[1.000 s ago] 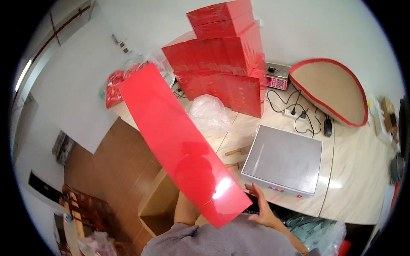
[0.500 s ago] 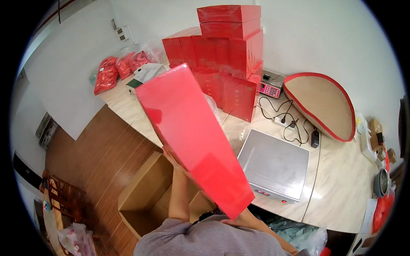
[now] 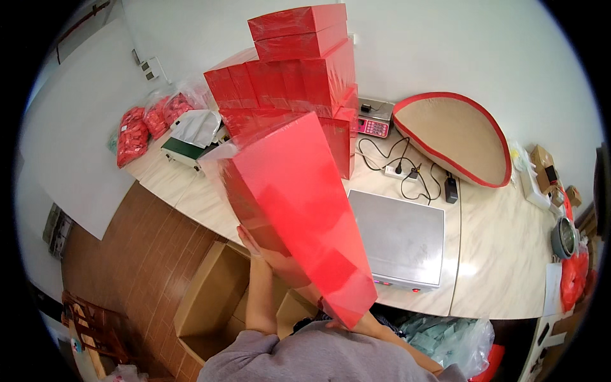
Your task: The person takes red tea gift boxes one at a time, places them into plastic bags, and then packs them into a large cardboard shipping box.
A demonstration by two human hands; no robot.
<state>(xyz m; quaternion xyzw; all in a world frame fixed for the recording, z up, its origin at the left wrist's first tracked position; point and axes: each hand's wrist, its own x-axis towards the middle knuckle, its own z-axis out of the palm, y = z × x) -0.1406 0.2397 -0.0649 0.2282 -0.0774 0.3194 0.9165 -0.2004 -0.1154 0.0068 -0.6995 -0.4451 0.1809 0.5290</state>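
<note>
A long red box [image 3: 309, 197] in loose clear plastic wrap is held up at a slant in front of my body. My left hand [image 3: 249, 242] supports its left side, with most of the fingers behind the wrap and box. Its near lower end rests by my right hand [image 3: 336, 325], which grips that end close to my chest; the box hides part of this hand. Below my left forearm stands an open cardboard carton [image 3: 205, 290] on the floor side of the table. Just right of the held box lies a flat machine with a grey metal top [image 3: 404, 232].
Stacked red wrapped boxes [image 3: 299, 83] stand on the marble-patterned table [image 3: 503, 254]. Behind the machine are a power strip with black cables [image 3: 401, 173], a small scale [image 3: 373, 126] and a round red-rimmed tray [image 3: 458, 140]. Bags of red items [image 3: 133, 137] lie far left; a clear bag [image 3: 455, 344] sits below the table.
The red box has turned, so its wrapped left side now shows more, and its upper end has shifted right and down. My view has swung right. Both hands keep hold of it.
</note>
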